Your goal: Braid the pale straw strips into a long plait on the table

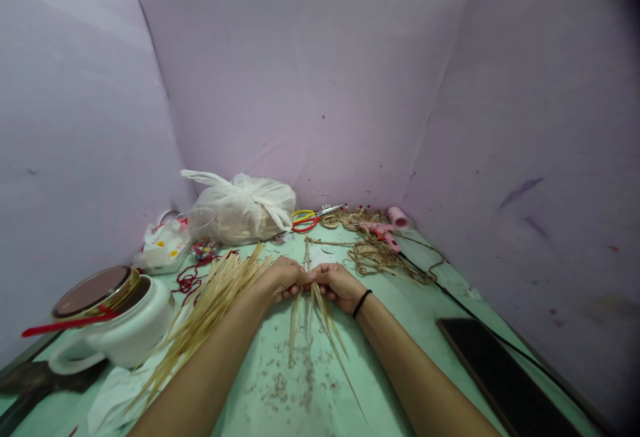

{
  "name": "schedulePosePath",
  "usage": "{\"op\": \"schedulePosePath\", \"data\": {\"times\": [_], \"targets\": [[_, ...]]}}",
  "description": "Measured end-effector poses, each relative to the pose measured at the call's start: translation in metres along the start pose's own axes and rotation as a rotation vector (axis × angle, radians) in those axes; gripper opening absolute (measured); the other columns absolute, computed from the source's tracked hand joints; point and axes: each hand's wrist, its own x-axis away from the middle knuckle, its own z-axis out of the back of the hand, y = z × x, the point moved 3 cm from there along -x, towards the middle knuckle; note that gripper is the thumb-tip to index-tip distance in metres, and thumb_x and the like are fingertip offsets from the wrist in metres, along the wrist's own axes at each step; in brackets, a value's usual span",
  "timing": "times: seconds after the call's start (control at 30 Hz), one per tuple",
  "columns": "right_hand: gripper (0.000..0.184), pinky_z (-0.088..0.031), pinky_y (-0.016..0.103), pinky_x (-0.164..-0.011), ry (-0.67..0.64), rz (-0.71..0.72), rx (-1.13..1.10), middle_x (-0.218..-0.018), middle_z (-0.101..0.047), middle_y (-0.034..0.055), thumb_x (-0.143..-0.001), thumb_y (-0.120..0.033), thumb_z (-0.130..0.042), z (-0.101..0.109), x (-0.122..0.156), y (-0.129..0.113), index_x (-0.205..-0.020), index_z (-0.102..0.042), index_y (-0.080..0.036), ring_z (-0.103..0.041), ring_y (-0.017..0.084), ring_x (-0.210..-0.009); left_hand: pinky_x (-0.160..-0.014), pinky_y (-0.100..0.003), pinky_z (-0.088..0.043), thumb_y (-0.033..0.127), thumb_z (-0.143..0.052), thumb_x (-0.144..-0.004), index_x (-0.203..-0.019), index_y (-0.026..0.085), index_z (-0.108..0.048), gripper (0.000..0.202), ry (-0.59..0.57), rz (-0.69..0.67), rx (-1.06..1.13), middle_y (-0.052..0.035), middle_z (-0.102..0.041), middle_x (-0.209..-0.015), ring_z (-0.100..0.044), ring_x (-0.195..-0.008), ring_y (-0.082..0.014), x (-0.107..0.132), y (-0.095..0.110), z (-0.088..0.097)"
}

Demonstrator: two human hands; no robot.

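My left hand (281, 279) and my right hand (336, 285) meet at the middle of the green table (395, 330), both closed on a small bunch of pale straw strips (314, 320). The strips' loose ends fan out toward me below the hands, and one thin end sticks up between the fists. A black band sits on my right wrist. A larger pile of straw strips (210, 314) lies on the table just left of my left forearm.
A white knotted plastic bag (243, 207) stands at the back. Scissors (314, 216), a pink glue gun (381, 230), tangled jute twine (385, 257) and a pink spool (399, 217) lie behind. A white pot with a lid (113, 320) is left; a dark tablet (500, 377) right. Purple partitions enclose the table.
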Motion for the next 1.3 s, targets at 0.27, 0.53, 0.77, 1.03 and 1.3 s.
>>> {"op": "schedulePosePath", "data": {"times": [0.27, 0.53, 0.77, 1.03, 1.3], "targets": [[0.011, -0.014, 0.014, -0.03, -0.086, 0.006, 0.018, -0.039, -0.045, -0.0054, -0.059, -0.016, -0.06, -0.001, 0.002, 0.0, -0.052, -0.054, -0.011, -0.028, 0.001, -0.032, -0.032, -0.017, -0.019, 0.036, -0.066, -0.06, -0.051, 0.013, -0.048, 0.031, -0.096, 0.048, 0.108, 0.0047, -0.04, -0.036, -0.03, -0.03, -0.0036, -0.007, -0.005, -0.004], [0.013, -0.019, 0.015, -0.033, -0.072, -0.025, 0.021, -0.041, -0.046, -0.0045, -0.06, -0.016, -0.062, 0.001, 0.003, 0.0, -0.052, -0.053, -0.011, -0.031, 0.001, -0.034, -0.03, -0.017, -0.014, 0.027, -0.06, -0.058, -0.057, 0.015, -0.048, 0.017, -0.1, -0.01, 0.125, 0.006, -0.04, -0.038, -0.025, -0.028, -0.003, -0.008, -0.008, -0.004], [0.011, -0.019, 0.016, -0.032, -0.017, 0.016, 0.093, -0.041, -0.045, -0.0045, -0.059, -0.011, -0.054, 0.002, 0.0, 0.002, -0.049, -0.049, -0.013, -0.031, 0.002, -0.034, -0.03, -0.017, -0.017, 0.028, -0.061, -0.053, -0.057, 0.013, -0.051, 0.019, -0.217, -0.076, 0.182, 0.0047, -0.044, -0.043, -0.029, -0.031, -0.0029, -0.007, -0.008, 0.003], [0.008, -0.023, 0.017, -0.034, 0.0, 0.067, 0.246, -0.044, -0.049, -0.0046, -0.06, -0.013, -0.05, 0.002, -0.001, 0.0, -0.053, -0.05, -0.015, -0.031, 0.003, -0.035, -0.031, -0.017, -0.012, 0.023, -0.059, -0.05, -0.05, 0.014, -0.047, 0.015, -0.043, -0.011, 0.121, 0.0058, -0.04, -0.039, -0.025, -0.029, -0.0023, -0.006, -0.007, 0.004], [0.015, -0.027, 0.021, -0.04, 0.228, 0.027, 0.693, -0.038, -0.047, -0.0015, -0.059, -0.017, -0.056, 0.013, 0.001, -0.013, -0.043, -0.054, -0.015, -0.038, 0.008, -0.038, -0.032, -0.019, -0.009, 0.013, -0.052, -0.049, -0.043, 0.016, -0.036, 0.018, 0.108, 0.009, 0.074, 0.0068, -0.031, -0.031, -0.019, -0.028, -0.0026, 0.004, 0.003, -0.006]]}}
